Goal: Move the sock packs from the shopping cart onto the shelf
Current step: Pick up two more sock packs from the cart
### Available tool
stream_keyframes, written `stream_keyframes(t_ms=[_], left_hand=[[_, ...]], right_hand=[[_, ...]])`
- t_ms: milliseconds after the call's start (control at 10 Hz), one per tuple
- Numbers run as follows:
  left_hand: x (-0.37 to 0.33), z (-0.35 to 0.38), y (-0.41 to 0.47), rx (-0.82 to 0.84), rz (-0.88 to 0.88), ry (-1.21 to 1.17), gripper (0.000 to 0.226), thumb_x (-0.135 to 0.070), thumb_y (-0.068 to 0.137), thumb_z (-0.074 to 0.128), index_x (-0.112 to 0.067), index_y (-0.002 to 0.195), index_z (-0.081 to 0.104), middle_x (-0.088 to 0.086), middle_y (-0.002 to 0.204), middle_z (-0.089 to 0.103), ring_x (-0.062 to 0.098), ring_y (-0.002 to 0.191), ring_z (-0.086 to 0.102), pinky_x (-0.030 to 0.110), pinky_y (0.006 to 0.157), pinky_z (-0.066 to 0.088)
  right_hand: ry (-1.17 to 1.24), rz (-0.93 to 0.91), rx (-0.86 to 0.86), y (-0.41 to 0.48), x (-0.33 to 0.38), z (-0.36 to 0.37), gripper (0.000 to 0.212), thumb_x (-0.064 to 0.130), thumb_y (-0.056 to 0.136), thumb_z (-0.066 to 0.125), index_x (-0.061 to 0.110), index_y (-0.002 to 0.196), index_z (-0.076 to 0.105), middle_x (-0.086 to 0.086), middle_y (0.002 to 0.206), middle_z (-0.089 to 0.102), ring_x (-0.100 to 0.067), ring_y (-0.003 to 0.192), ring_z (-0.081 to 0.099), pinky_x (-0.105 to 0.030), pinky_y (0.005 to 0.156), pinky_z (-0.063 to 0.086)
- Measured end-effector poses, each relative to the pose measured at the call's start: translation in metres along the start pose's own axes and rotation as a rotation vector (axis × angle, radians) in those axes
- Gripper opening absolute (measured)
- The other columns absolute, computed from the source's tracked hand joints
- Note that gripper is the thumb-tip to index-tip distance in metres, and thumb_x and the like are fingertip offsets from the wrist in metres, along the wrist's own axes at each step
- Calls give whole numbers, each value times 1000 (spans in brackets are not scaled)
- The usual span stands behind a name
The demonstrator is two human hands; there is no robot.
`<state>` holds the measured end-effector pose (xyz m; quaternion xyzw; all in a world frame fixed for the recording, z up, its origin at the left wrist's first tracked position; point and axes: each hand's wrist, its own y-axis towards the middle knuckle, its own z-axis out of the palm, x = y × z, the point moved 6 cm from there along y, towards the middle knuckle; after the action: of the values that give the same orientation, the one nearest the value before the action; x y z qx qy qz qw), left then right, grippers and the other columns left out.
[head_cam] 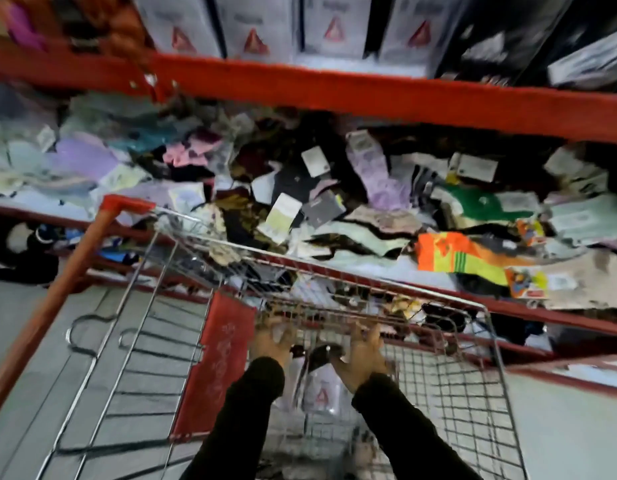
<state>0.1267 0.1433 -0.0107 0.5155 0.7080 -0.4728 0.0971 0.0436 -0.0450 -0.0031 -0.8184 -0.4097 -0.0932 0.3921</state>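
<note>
Here we reached into the cart for packs.
Left hand and right hand spread open, gripping nothing; next we judged a firm grasp, then lift to shelf.

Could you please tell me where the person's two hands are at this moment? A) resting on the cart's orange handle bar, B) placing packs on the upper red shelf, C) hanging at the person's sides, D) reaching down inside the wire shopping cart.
D: the left hand and right hand are both down inside the wire shopping cart, among the packs at its far end.
</note>
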Motion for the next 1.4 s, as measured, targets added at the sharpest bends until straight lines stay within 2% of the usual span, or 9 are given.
stream_keyframes(t_ms=[100, 300, 500, 700, 800, 900, 1000, 1200, 1400], left_hand=[[67, 15, 13, 155, -207, 135, 47, -30, 97, 62, -5, 136, 55, 6, 111, 61, 25, 98, 64, 24, 71, 52], [133, 66, 45, 213, -187, 313, 57, -33, 87, 75, -8, 136, 56, 11, 139, 59, 28, 128, 56, 31, 103, 43], [139, 77, 56, 148, -196, 350, 71, -44, 86, 70, -4, 139, 44, 17, 141, 52, 32, 134, 48, 35, 112, 38], [137, 65, 61, 118, -158, 440, 59, -53, 74, 77, -13, 114, 60, 14, 123, 57, 33, 117, 57, 34, 98, 48], [124, 53, 47, 70, -191, 360, 40, -58, 67, 78, -27, 71, 54, 3, 105, 56, 25, 105, 60, 28, 87, 52], [102, 41, 32, 17, -202, 237, 48, -58, 59, 81, -27, 85, 55, 7, 114, 59, 29, 111, 60, 33, 93, 53], [72, 30, 15, -30, -162, 56, 89, -53, 52, 85, -12, 123, 53, 11, 129, 58, 30, 114, 60, 37, 98, 53], [-9, -12, -43, -176, 93, -185, 103, -39, 54, 94, -14, 136, 38, 7, 137, 50, 23, 122, 51, 36, 111, 42], [-112, -56, -104, -308, 398, -261, 104, -27, 61, 95, -13, 141, 32, 9, 151, 31, 20, 136, 36, 33, 114, 34]], right_hand=[[-136, 147, 136, 12, -18, 64, 70, 54, 94, 57, 22, 151, 34, -20, 166, 4, -40, 152, 12, -39, 115, 32], [-221, 402, 156, 30, -46, 142, 94, 67, 87, 57, 25, 158, 12, -21, 165, 1, -41, 151, 15, -46, 117, 27], [-362, 389, 89, 44, -54, 164, 113, 78, 79, 55, 18, 159, 1, -23, 165, 3, -40, 152, 15, -52, 117, 23], [-261, 425, 20, 47, -54, 156, 114, 65, 74, 71, 8, 153, 11, -21, 157, 20, -38, 144, 28, -49, 107, 44], [-147, 400, -38, 39, -55, 133, 115, 64, 69, 75, 7, 148, 14, -21, 150, 29, -38, 139, 35, -51, 106, 47], [-74, 332, -79, 26, -53, 98, 137, 64, 62, 81, -2, 154, 3, -26, 159, 19, -40, 147, 27, -45, 117, 34], [-11, 223, -131, 6, -39, 53, 150, 62, 59, 86, -7, 154, -7, -26, 164, 11, -37, 153, 18, -42, 124, 25], [126, -26, -349, -50, 8, -57, 138, 50, 54, 94, -5, 153, 15, -26, 160, 19, -38, 149, 27, -47, 118, 38], [320, -342, -624, -99, 45, -161, 112, 33, 54, 95, -2, 140, 33, -17, 138, 39, -25, 129, 43, -5, 102, 28]])
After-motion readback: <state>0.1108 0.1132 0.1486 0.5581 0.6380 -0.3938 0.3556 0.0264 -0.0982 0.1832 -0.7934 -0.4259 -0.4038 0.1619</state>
